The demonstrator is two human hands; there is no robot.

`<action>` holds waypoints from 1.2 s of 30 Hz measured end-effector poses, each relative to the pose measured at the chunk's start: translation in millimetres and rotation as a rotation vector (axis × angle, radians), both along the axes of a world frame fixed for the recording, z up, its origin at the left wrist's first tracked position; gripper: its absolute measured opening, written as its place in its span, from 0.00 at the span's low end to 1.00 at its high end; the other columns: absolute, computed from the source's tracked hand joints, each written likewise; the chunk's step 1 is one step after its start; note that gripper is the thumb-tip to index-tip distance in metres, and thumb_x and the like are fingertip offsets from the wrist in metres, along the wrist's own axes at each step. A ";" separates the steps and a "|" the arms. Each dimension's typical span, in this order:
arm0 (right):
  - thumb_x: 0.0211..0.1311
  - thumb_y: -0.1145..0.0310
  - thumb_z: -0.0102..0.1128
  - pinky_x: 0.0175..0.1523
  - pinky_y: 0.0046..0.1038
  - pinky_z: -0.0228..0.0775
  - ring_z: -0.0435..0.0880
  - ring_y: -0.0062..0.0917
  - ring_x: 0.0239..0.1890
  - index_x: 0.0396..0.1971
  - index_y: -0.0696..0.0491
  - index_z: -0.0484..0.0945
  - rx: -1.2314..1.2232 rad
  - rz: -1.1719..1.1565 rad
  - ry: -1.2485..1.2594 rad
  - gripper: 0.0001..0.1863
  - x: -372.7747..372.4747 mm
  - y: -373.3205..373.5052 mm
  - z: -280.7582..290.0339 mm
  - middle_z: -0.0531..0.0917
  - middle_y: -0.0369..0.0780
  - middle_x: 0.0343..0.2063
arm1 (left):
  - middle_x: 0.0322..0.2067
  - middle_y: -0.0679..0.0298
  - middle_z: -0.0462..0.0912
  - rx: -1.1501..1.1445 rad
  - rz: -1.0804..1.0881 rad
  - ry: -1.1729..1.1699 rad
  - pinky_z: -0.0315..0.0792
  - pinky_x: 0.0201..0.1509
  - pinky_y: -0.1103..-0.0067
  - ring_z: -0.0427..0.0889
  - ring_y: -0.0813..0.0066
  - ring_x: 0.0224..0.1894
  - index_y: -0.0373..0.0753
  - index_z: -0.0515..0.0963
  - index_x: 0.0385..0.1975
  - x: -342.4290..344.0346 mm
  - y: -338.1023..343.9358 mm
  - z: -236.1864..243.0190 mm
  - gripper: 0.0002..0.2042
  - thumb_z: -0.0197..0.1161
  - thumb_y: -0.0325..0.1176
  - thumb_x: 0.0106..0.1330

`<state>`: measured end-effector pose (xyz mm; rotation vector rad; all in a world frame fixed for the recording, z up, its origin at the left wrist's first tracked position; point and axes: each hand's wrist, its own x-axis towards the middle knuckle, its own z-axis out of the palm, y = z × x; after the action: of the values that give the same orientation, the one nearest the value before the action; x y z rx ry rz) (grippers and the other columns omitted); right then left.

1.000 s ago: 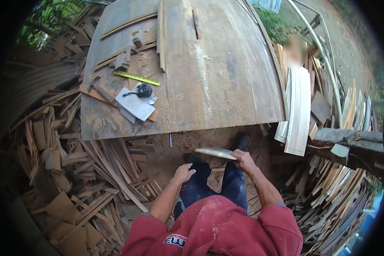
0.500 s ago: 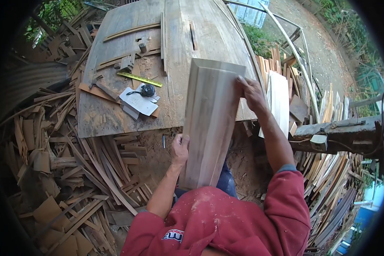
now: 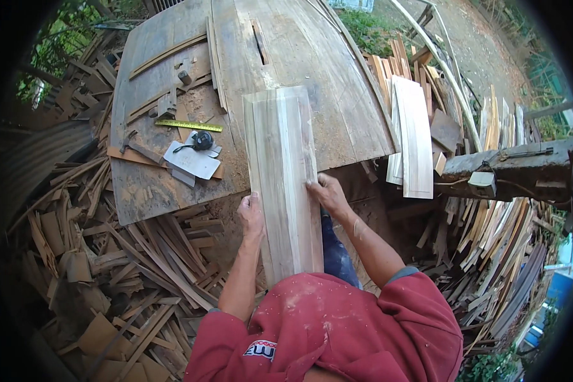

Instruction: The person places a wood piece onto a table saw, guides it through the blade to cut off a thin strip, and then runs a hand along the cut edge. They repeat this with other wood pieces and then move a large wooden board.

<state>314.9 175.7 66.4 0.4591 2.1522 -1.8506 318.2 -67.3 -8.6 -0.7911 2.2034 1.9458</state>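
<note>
A long wooden panel [image 3: 280, 172] with bevelled edges lies lengthwise between my torso and the worktable [image 3: 350, 127], its far end over the near part of the tabletop. My left hand [image 3: 251, 213] is closed on the panel's left edge. My right hand [image 3: 328, 196] grips the right edge, a little higher. Left of the panel on the table are a black tape measure [image 3: 202, 141] on white card [image 3: 191, 167], a yellow rule [image 3: 188, 125], a hammer [image 3: 145, 153] and wood strips [image 3: 169, 56].
Heaps of offcuts [image 3: 140, 280] fill the ground at left and more strips [image 3: 496, 261] are piled at right. White boards [image 3: 417, 143] lean by the table's right side, near a beam [image 3: 522, 172] with a small box [image 3: 481, 183] and cable. A pale curved pole [image 3: 442, 63] rises beyond.
The panel, first held low in my right hand alone, was swung upright with both hands holding it. It now faces more squarely forward, and my right hand sits lower on its edge.
</note>
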 end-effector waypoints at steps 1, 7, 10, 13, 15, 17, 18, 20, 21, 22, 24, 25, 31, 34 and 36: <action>0.68 0.60 0.60 0.33 0.24 0.66 0.72 0.13 0.29 0.32 0.62 0.79 0.042 0.023 -0.007 0.17 11.0 -0.4 -9.2 0.77 0.31 0.24 | 0.26 0.68 0.78 -0.006 -0.010 -0.001 0.71 0.36 0.77 0.71 0.81 0.30 0.31 0.77 0.31 -3.3 -0.5 -8.3 0.18 0.59 0.42 0.75; 0.69 0.59 0.60 0.37 0.28 0.68 0.72 0.16 0.31 0.32 0.61 0.79 0.022 0.105 -0.218 0.17 93.0 1.8 -37.3 0.77 0.33 0.24 | 0.26 0.64 0.75 -0.085 -0.029 -0.048 0.67 0.36 0.71 0.69 0.78 0.31 0.28 0.77 0.32 -19.0 12.9 -8.7 0.18 0.55 0.39 0.76; 0.70 0.58 0.58 0.43 0.29 0.69 0.74 0.18 0.36 0.37 0.60 0.79 0.066 0.163 -0.230 0.17 126.2 -3.3 -58.1 0.79 0.35 0.30 | 0.25 0.64 0.74 -0.151 0.013 -0.054 0.65 0.36 0.69 0.68 0.76 0.30 0.28 0.77 0.32 -22.9 10.5 -11.4 0.17 0.53 0.38 0.76; 0.71 0.59 0.57 0.50 0.31 0.71 0.79 0.24 0.41 0.47 0.60 0.78 -0.078 0.058 -0.269 0.18 150.5 -10.9 -62.3 0.82 0.40 0.37 | 0.25 0.64 0.74 -0.162 0.075 -0.079 0.66 0.36 0.71 0.67 0.76 0.31 0.27 0.77 0.33 -27.6 5.8 -26.9 0.16 0.52 0.37 0.77; 0.72 0.62 0.55 0.59 0.30 0.68 0.78 0.27 0.50 0.58 0.60 0.72 -0.077 0.077 -0.245 0.21 162.3 -4.3 -91.2 0.82 0.43 0.47 | 0.25 0.61 0.76 -0.057 0.109 -0.034 0.69 0.39 0.70 0.72 0.70 0.30 0.27 0.77 0.35 -31.3 13.7 -35.2 0.15 0.53 0.35 0.75; 0.73 0.65 0.53 0.68 0.30 0.62 0.75 0.33 0.62 0.66 0.58 0.67 -0.025 -0.082 -0.018 0.26 158.8 -12.2 -94.7 0.77 0.47 0.59 | 0.29 0.56 0.78 -0.140 0.040 -0.060 0.70 0.42 0.68 0.75 0.64 0.33 0.28 0.77 0.38 -32.8 6.7 -40.7 0.13 0.52 0.34 0.74; 0.73 0.65 0.53 0.68 0.30 0.62 0.75 0.33 0.62 0.66 0.58 0.67 -0.031 -0.072 -0.021 0.26 158.2 -13.8 -95.3 0.77 0.47 0.59 | 0.33 0.52 0.79 -0.218 -0.039 -0.084 0.71 0.45 0.65 0.78 0.58 0.36 0.28 0.77 0.41 -32.7 2.5 -42.9 0.12 0.52 0.33 0.73; 0.73 0.67 0.52 0.74 0.29 0.54 0.66 0.35 0.72 0.73 0.55 0.60 0.080 -0.062 0.042 0.30 148.0 -16.9 -85.0 0.69 0.48 0.69 | 0.39 0.48 0.78 -0.446 -0.065 0.048 0.71 0.48 0.63 0.78 0.53 0.41 0.29 0.76 0.45 -33.6 5.6 -36.8 0.12 0.54 0.32 0.70; 0.73 0.67 0.52 0.74 0.29 0.54 0.66 0.35 0.72 0.73 0.55 0.60 0.080 -0.062 0.042 0.30 144.6 -16.9 -86.6 0.69 0.48 0.69 | 0.44 0.45 0.77 -0.663 -0.105 0.184 0.71 0.52 0.61 0.78 0.48 0.46 0.30 0.75 0.48 -35.4 12.5 -32.2 0.13 0.55 0.31 0.68; 0.73 0.67 0.52 0.75 0.29 0.53 0.65 0.36 0.73 0.74 0.54 0.59 0.069 -0.064 0.027 0.31 139.8 -17.6 -88.1 0.67 0.47 0.71 | 0.49 0.44 0.74 -0.584 -0.154 0.176 0.69 0.56 0.58 0.74 0.47 0.51 0.32 0.73 0.51 -39.6 16.3 -23.1 0.16 0.58 0.31 0.65; 0.73 0.67 0.52 0.75 0.29 0.52 0.63 0.36 0.74 0.75 0.52 0.57 0.060 -0.070 0.008 0.32 133.4 -19.0 -93.3 0.66 0.47 0.72 | 0.51 0.45 0.74 -0.671 -0.284 0.301 0.67 0.60 0.58 0.74 0.47 0.53 0.33 0.73 0.52 -53.4 35.1 -9.4 0.18 0.60 0.32 0.64; 0.73 0.67 0.52 0.75 0.29 0.54 0.64 0.36 0.73 0.75 0.51 0.57 0.048 -0.066 0.004 0.32 129.4 -24.1 -93.7 0.67 0.47 0.71 | 0.52 0.47 0.74 -0.764 -0.409 0.421 0.66 0.64 0.57 0.73 0.48 0.56 0.33 0.74 0.53 -60.4 41.1 -0.8 0.19 0.63 0.33 0.63; 0.73 0.67 0.52 0.71 0.28 0.60 0.71 0.36 0.70 0.75 0.47 0.57 0.064 -0.084 0.051 0.33 102.7 -45.5 -98.5 0.71 0.49 0.68 | 0.72 0.51 0.59 -0.984 -0.998 0.482 0.46 0.78 0.54 0.49 0.51 0.77 0.44 0.69 0.68 -135.1 75.6 2.5 0.34 0.65 0.54 0.64; 0.72 0.67 0.53 0.68 0.29 0.65 0.75 0.39 0.67 0.75 0.44 0.58 0.102 -0.064 0.064 0.33 85.8 -42.8 -108.8 0.74 0.51 0.65 | 0.78 0.62 0.47 -1.159 -1.191 0.210 0.36 0.78 0.44 0.41 0.58 0.80 0.53 0.57 0.76 -165.0 78.7 -1.8 0.44 0.57 0.69 0.62; 0.71 0.66 0.54 0.68 0.29 0.66 0.75 0.40 0.66 0.75 0.44 0.57 0.102 -0.060 0.067 0.34 71.5 -43.7 -107.9 0.74 0.53 0.64 | 0.79 0.65 0.47 -1.181 -1.183 0.201 0.35 0.78 0.45 0.40 0.60 0.81 0.55 0.56 0.76 -177.9 75.1 -2.4 0.44 0.56 0.70 0.62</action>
<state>386.4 132.0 -41.4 0.4952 2.3100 -1.8180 140.3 7.7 -11.0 0.6757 2.7206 0.1271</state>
